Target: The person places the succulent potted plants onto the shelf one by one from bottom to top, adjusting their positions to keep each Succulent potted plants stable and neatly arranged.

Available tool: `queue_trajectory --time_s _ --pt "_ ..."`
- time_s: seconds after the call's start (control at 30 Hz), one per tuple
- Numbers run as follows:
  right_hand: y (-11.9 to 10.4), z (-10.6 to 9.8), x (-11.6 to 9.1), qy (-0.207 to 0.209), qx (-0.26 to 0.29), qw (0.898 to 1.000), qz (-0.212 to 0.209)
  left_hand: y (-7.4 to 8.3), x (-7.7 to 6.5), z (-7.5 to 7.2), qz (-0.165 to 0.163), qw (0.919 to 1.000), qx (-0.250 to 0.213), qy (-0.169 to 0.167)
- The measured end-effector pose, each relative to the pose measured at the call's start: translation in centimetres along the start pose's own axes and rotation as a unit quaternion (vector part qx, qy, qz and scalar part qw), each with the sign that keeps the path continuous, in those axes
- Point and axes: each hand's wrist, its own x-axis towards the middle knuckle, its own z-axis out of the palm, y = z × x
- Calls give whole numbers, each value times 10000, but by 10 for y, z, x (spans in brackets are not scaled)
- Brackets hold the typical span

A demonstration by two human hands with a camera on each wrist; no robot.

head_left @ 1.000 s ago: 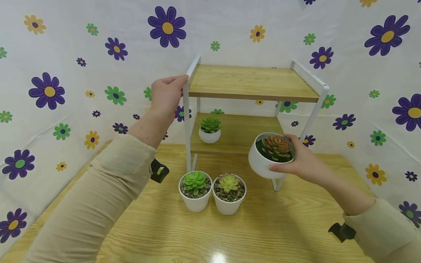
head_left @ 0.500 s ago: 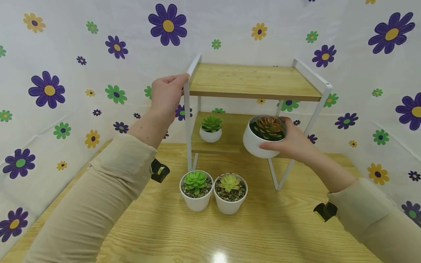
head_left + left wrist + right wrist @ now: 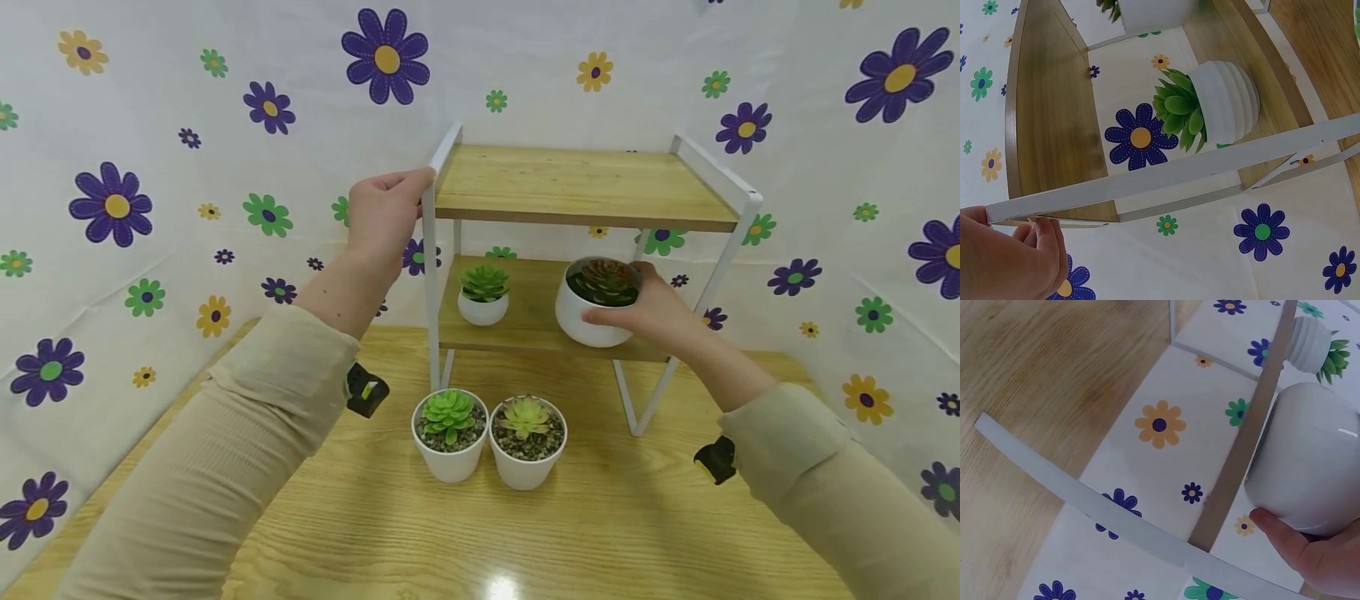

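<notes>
My left hand (image 3: 386,212) pinches the white metal frame at the front left top corner of a two-tier wooden shelf (image 3: 585,183). In the left wrist view its fingers (image 3: 1044,247) curl round that bar. My right hand (image 3: 663,312) grips a round white pot (image 3: 592,323) holding a reddish-green succulent (image 3: 603,282), thumb in front. The pot is at the front of the lower board (image 3: 525,337), right of its middle; whether its base touches wood cannot be told. A small white pot with a green succulent (image 3: 483,283) stands on that board's left side.
Two white pots stand side by side on the wooden table (image 3: 360,517) before the shelf: one with a bright green succulent (image 3: 448,414), one with a pale yellow-green succulent (image 3: 525,417). Flower-printed cloth (image 3: 300,50) hangs behind. The top board overhangs the right hand's pot.
My right hand has carried the round pot away from me and slightly left, from before the shelf to the lower board, and levelled it. My left hand keeps its place on the frame.
</notes>
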Motion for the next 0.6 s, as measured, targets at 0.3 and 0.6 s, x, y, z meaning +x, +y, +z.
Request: queue_trajectory --time_s 0.3,0.6 --pt "8 4 5 -143 146 9993 313 0 1 0 66 10000 23 2" --pt "11 10 2 -77 360 9987 346 0 0 0 8 10000 3 44"
